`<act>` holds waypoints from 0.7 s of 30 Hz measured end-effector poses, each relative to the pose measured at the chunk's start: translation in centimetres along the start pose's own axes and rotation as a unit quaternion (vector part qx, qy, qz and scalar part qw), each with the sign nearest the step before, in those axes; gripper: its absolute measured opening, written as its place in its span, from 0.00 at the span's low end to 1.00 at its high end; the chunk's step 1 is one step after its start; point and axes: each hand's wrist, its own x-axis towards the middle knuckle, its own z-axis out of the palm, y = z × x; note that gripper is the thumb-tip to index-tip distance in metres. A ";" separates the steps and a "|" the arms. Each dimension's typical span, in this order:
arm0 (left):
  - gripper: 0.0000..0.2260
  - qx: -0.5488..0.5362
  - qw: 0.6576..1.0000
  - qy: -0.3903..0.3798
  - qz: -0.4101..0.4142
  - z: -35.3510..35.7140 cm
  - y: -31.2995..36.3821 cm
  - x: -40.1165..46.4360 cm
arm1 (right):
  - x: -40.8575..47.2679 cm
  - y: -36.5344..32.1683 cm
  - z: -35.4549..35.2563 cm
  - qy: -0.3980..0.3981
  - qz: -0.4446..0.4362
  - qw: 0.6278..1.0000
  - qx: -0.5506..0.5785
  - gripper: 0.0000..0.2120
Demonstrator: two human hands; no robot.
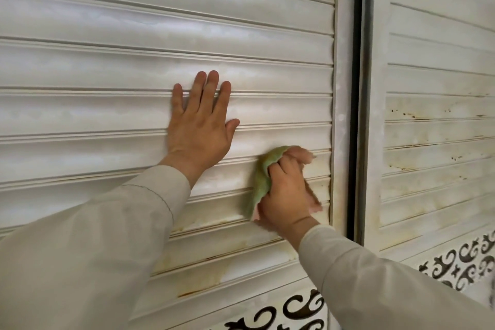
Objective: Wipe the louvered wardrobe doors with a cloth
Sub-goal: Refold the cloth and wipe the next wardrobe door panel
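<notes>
Right now my left hand (199, 126) lies flat against the left wardrobe door (107, 67), fingers straight and slightly spread, palm pressed onto the white slats about halfway up the view. My right hand (288, 193) is lower and to the right, near the door's right edge, with its fingers curled round a bunched cloth (261, 182) that I hold against the slats. The cloth shows green on its left side, and a pink part peeks out beneath and to the right of my hand. Both my arms wear pale, long sleeves (88, 244).

The slats around the cloth and below it carry yellowish-brown stains and rusty streaks, while the slats higher up look cleaner and glossy. A grey upright frame (344, 88) runs down beside the cloth, with a dark gap between it and the right wardrobe door (439, 104). That door's lower slats are speckled with dark spots and brownish marks. Beneath the slats on both doors sits a white panel with dark scrollwork cutouts (455, 262).
</notes>
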 end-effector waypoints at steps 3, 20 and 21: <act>0.30 -0.006 1.000 0.005 0.006 -0.1 -0.2 -0.1 | 0.1 0.9 0.0 -0.012 -0.038 0.999 0.010 0.14; 0.29 0.011 1.000 -0.012 0.017 0.2 1.0 0.2 | 0.8 7.4 -2.1 0.013 0.150 0.987 -0.059 0.21; 0.29 0.011 1.000 -0.014 0.016 0.2 0.9 0.2 | 0.9 6.5 -2.0 0.005 0.150 0.987 -0.054 0.20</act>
